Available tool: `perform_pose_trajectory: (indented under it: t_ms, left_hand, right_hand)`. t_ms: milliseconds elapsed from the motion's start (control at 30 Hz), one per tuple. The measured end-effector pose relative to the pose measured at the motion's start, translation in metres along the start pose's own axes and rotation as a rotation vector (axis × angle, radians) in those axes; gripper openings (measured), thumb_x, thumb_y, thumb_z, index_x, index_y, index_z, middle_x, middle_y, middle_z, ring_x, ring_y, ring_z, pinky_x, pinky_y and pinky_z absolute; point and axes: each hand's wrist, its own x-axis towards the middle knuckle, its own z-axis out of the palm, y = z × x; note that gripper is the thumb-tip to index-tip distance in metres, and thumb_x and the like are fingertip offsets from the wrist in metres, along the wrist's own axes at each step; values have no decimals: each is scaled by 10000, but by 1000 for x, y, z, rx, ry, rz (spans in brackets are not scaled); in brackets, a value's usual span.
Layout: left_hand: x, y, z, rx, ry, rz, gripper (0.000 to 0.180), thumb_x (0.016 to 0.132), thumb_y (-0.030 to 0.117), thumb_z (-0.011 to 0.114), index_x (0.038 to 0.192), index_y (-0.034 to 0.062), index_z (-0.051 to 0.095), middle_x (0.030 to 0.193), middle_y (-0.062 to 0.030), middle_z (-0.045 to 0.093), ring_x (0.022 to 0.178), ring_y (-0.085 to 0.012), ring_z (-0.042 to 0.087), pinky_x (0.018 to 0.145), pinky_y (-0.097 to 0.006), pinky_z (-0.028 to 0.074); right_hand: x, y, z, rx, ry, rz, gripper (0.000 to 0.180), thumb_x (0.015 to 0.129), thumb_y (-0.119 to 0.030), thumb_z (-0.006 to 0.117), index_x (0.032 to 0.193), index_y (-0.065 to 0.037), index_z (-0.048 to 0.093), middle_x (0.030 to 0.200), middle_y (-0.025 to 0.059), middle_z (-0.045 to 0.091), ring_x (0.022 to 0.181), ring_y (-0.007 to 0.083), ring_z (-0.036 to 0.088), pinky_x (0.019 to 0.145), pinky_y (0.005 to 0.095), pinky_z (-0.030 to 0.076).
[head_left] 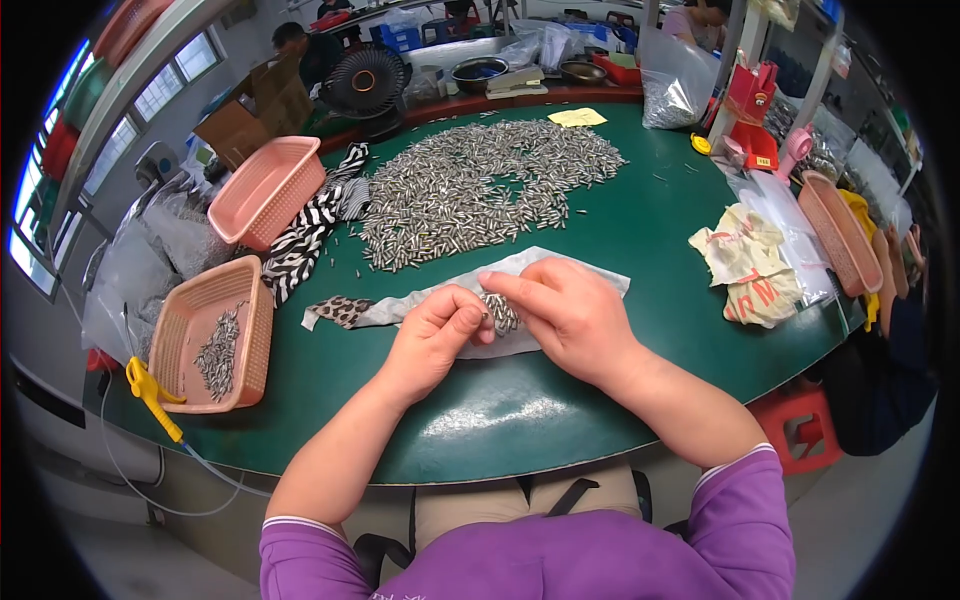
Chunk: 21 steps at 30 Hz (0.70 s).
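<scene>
My left hand is closed in a pinch, its thumb against the curled fingers. Whatever it pinches is too small to make out. My right hand is curled close beside it, the index finger reaching across to the left fingertips. Between the hands shows a small cluster of silvery metal pins. Whether these lie in my right palm or on the cloth cannot be told. A pale grey cloth is spread under both hands, next to a leopard-print piece. Beyond lies a wide heap of similar pins.
A pink basket at left holds loose pins; another pink basket stands behind it on zebra-print cloth. A yellow air gun hangs at the table's left edge. To the right are a crumpled cream cloth and a long pink basket.
</scene>
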Motion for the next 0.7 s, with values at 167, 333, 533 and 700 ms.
perform_pose_trajectory:
  t_ms: [167,333,533,700]
  left_hand:
    - [2,1,-9,-95,62,-17,188,948,251,587,938,64,568,860,-11,604,805,-92,544,764,-239,442]
    - [3,-2,-10,-147,95,12,136,921,174,624,967,57,574,886,-31,632,815,-104,578,764,-238,457]
    - [2,-1,-9,-182,99,31,124,892,109,651,969,51,573,889,-34,640,827,-105,594,778,-250,475]
    - [1,-1,-7,-145,147,32,159,872,145,675,959,60,573,904,-32,626,809,-113,584,750,-246,467]
  right_hand:
    - [0,9,2,55,101,30,312,826,-94,635,1129,-169,653,782,38,597,731,228,597,616,347,485]
    - [0,1,0,209,2,63,312,840,-22,615,1138,-105,654,830,68,636,754,224,606,666,327,489]
    - [-1,0,-1,241,-33,26,339,827,-11,617,1149,-110,650,847,65,643,758,221,620,674,327,490]
    - [-3,0,1,236,-62,23,361,805,-2,623,1147,-114,652,862,64,641,773,222,628,687,327,499]
